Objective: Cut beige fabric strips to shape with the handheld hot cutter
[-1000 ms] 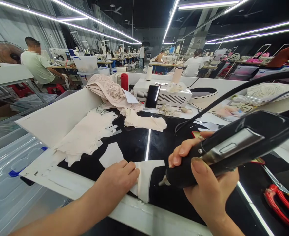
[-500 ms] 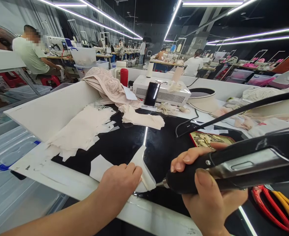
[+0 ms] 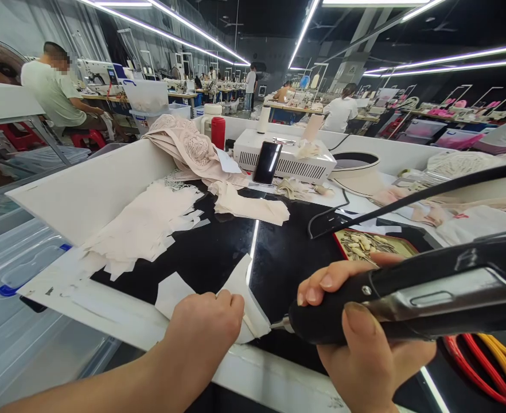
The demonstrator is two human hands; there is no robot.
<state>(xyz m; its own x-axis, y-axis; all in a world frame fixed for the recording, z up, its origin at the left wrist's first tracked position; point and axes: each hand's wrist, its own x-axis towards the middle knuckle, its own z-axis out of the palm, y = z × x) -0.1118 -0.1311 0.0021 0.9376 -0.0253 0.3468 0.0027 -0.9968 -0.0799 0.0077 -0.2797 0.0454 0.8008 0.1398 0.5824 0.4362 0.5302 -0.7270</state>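
Strip lights (image 3: 307, 28) hung beyond a black tabletop (image 3: 218, 246). On its near edge, the left hand (image 3: 205, 327), fingers curled closed, pressed one pale cloth (image 3: 253, 304); the right hand (image 3: 367, 347) wrapped one black tool (image 3: 330, 315), its tip at the cloth's corner. One tray (image 3: 404, 246) sat on the tabletop's right, one phone (image 3: 268, 163) past its far edge.

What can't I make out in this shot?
All in the head view:
- Left hand: fingertips, hidden behind its knuckles.
- Black handheld tool: rear end, cut off by the right edge.
- Scissors: blades, hidden behind the tool.
- Far standing person: hands, too small.
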